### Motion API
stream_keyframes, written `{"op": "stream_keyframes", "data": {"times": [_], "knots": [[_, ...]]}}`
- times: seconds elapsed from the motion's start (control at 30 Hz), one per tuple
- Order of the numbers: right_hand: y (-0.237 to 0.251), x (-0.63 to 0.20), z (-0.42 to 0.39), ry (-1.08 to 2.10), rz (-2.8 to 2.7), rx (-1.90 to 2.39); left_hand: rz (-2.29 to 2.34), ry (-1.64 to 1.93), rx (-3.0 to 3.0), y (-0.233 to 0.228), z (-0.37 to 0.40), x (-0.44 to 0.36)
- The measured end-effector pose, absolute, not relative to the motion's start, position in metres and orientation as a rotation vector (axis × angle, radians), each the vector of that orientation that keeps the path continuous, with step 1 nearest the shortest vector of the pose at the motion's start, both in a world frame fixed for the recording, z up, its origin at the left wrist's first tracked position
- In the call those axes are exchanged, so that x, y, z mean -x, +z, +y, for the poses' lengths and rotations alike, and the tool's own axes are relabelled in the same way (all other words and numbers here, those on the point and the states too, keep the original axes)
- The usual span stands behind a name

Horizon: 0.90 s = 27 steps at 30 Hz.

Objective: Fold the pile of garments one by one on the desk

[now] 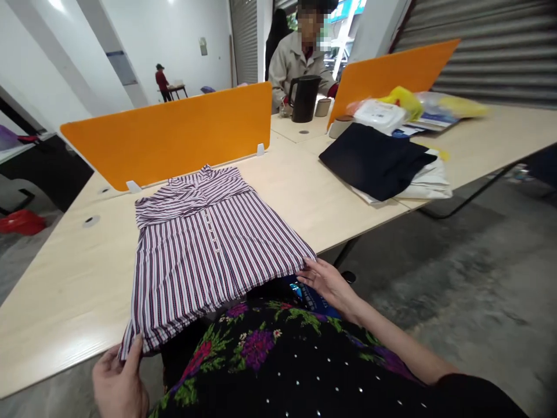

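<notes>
Striped woven shirt (209, 244) lying flat on pale wood-grain table (65, 290), hem overhanging the near edge. Left hand (119, 380) pinching the hem's left corner, thumb on top. Right hand (324, 281) gripping the right corner with loosely curled fingers.

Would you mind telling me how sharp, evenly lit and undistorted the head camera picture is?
Head view: the striped shirt and both hands, left hand and right hand, are sharp; the yellow bags at far right smear with blur; wide-angle distortion bends the table edge; lighting is soft and even, with only faint shadows.
</notes>
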State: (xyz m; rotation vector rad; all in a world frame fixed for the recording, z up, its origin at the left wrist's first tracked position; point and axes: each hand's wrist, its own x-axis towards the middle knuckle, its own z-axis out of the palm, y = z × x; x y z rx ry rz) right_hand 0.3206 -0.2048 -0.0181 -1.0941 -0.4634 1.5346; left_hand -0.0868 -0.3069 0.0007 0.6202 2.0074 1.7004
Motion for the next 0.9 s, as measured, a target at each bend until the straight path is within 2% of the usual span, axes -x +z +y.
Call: {"op": "stream_keyframes", "data": {"times": [0.1, 0.23, 0.3, 0.4, 0.5, 0.6, 0.73, 0.9], "knots": [[-0.017, -0.317, -0.206, 1.368, -0.545, 1.18, 2.207, 1.605, -0.663, 0.006, -0.307, 0.086], [-0.017, -0.318, -0.205, 1.168, -0.719, 1.329, 2.473, 1.276, -0.952, 0.005, -0.311, 0.093], [-0.016, -0.319, -0.205, 1.113, -0.816, 1.381, 2.473, 1.284, -1.048, 0.002, -0.314, 0.097], [-0.014, -0.321, -0.204, 1.128, -0.926, 1.345, 2.22, 1.464, -1.0, -0.003, -0.317, 0.1], [-0.012, -0.325, -0.203, 1.314, -0.898, 1.238, 1.883, 1.577, -0.761, -0.003, -0.315, 0.1], [-0.011, -0.331, -0.199, 1.538, -0.867, 1.166, 1.731, 1.442, -0.645, -0.001, -0.311, 0.101], [-0.005, -0.339, -0.195, 1.687, -0.94, 1.154, 1.702, 1.287, -0.617, 0.007, -0.312, 0.104], [0.022, -0.347, -0.191, 1.512, -0.982, 1.037, 1.494, 1.564, -0.458, 0.034, -0.321, 0.105]]}}
